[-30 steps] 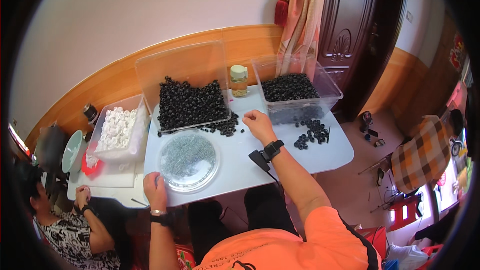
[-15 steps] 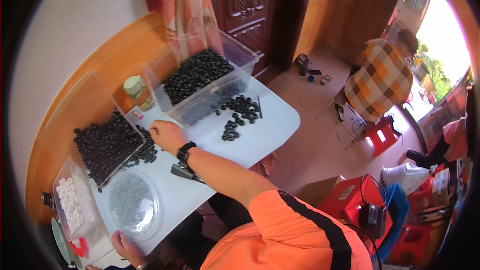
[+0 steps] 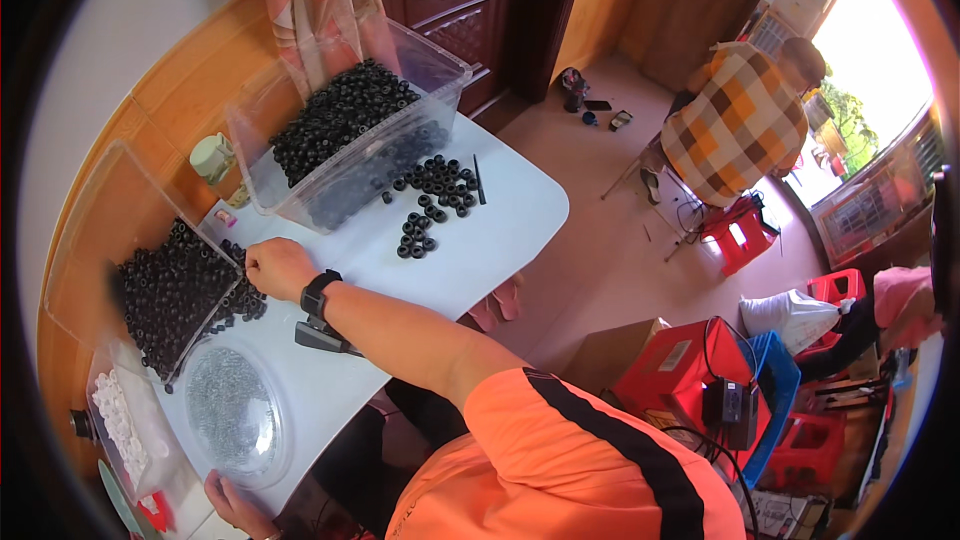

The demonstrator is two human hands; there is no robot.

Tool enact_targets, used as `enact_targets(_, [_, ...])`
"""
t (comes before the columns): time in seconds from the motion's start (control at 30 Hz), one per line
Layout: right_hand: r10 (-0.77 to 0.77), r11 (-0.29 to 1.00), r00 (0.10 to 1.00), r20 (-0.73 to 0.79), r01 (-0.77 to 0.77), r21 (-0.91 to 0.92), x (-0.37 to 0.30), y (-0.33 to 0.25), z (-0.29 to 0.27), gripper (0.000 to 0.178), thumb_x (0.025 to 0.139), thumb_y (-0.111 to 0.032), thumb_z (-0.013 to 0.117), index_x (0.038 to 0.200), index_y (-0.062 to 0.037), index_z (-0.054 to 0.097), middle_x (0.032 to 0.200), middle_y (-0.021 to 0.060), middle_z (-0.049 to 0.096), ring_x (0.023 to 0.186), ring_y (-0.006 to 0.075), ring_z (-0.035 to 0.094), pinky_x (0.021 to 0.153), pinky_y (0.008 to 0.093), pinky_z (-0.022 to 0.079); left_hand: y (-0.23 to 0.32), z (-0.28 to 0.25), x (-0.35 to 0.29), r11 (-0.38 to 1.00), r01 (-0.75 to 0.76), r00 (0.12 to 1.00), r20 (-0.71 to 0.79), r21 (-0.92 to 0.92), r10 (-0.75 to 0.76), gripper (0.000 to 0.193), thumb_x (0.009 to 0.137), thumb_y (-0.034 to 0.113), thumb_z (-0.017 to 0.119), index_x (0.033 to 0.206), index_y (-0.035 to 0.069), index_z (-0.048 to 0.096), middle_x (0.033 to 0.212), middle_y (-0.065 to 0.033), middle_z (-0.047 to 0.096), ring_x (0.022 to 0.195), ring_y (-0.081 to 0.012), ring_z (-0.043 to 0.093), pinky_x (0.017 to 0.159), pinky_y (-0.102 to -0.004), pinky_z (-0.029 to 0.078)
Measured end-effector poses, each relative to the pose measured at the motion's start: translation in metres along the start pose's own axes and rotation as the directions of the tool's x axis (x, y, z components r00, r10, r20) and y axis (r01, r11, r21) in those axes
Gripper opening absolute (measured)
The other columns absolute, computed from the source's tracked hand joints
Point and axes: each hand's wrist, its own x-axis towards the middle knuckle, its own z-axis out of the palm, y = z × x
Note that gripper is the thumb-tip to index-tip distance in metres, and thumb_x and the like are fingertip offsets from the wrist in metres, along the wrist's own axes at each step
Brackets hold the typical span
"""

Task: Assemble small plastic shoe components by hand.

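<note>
My right hand (image 3: 281,268), wearing a black watch, reaches across the white table to the edge of a heap of small black ring-shaped parts (image 3: 165,290). Its fingers are bent together, and what they hold, if anything, is hidden. The heap spills from a tipped clear plastic bin (image 3: 120,202). At the table's near left edge, my left hand (image 3: 238,510) is beside a round clear tub (image 3: 232,410) of tiny glassy pieces. Its fingers look loosely apart, with nothing visible in them. Loose black rings (image 3: 437,185) lie farther right on the table.
A large clear bin (image 3: 350,165) full of black rings stands at the back. A jar (image 3: 214,157), a thin black rod (image 3: 479,180), a dark clip-like tool (image 3: 322,336) and a tray of white pieces (image 3: 122,425) are around. Another person (image 3: 735,125) sits beyond.
The whole view has shifted, so the table and bins appear farther left. My right hand stays at the heap's edge and my left hand by the round tub.
</note>
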Motion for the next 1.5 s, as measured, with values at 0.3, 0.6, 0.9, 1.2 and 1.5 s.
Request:
enact_targets(0.3, [-0.036, 0.999, 0.999, 0.014, 0.036, 0.001, 0.001, 0.001, -0.001, 0.011, 0.077, -0.014, 0.059, 0.076, -0.0078, 0.067, 0.077, 0.0143, 0.067, 0.080, 0.0347, 0.063, 0.072, 0.0457, 0.049, 0.019, 0.001, -0.007, 1.000, 0.014, 1.000, -0.017, -0.004, -0.014, 0.031, 0.096, 0.013, 0.049, 0.119, -0.006, 0.055, 0.115, -0.0106, 0.058, 0.106, -0.0203, 0.053, 0.097, -0.0318, 0.040])
enact_targets(0.6, [-0.099, 0.995, 0.988, -0.122, 0.097, -0.023, -0.001, -0.014, -0.009, 0.015, 0.079, -0.013, 0.061, 0.091, -0.0052, 0.065, 0.092, 0.0149, 0.063, 0.091, 0.0336, 0.060, 0.081, 0.0432, 0.049, 0.033, 0.003, -0.010, 1.000, 0.011, 1.000, 0.005, 0.023, -0.011, 0.031, 0.094, 0.010, 0.048, 0.119, -0.008, 0.054, 0.117, -0.0134, 0.057, 0.110, -0.0225, 0.052, 0.100, -0.0332, 0.038])
enact_targets(0.9, [-0.111, 0.948, 0.993, 0.037, 0.117, -0.295, -0.009, -0.019, -0.012, 0.025, 0.076, -0.018, 0.070, 0.095, -0.0031, 0.067, 0.104, 0.0165, 0.058, 0.107, 0.0332, 0.051, 0.090, 0.0421, 0.044, 0.030, 0.003, -0.011, 0.998, -0.039, 0.998, -0.044, 0.050, 0.041, 0.029, 0.094, 0.010, 0.049, 0.117, -0.006, 0.056, 0.112, -0.0109, 0.059, 0.104, -0.0203, 0.054, 0.096, -0.0320, 0.041])
enact_targets(1.2, [-0.145, 0.945, 0.986, 0.078, 0.162, -0.284, -0.004, -0.009, -0.010, 0.025, 0.075, -0.023, 0.072, 0.092, -0.0046, 0.070, 0.097, 0.0143, 0.061, 0.101, 0.0327, 0.053, 0.088, 0.0426, 0.043, 0.033, 0.006, -0.007, 0.996, -0.022, 1.000, 0.015, 0.088, 0.021, 0.030, 0.093, 0.009, 0.049, 0.118, -0.006, 0.055, 0.115, -0.0127, 0.058, 0.108, -0.0221, 0.054, 0.098, -0.0337, 0.040])
enact_targets(1.5, [-0.203, 0.944, 0.963, 0.177, 0.240, -0.228, -0.007, -0.015, -0.007, 0.021, 0.074, -0.016, 0.067, 0.091, -0.0062, 0.069, 0.094, 0.0155, 0.064, 0.096, 0.0353, 0.057, 0.084, 0.0442, 0.047, 0.049, 0.010, -0.021, 0.992, -0.085, 0.990, -0.102, 0.095, 0.095, 0.025, 0.088, 0.007, 0.052, 0.108, -0.006, 0.058, 0.106, -0.0150, 0.060, 0.100, -0.0256, 0.055, 0.094, -0.0360, 0.042])
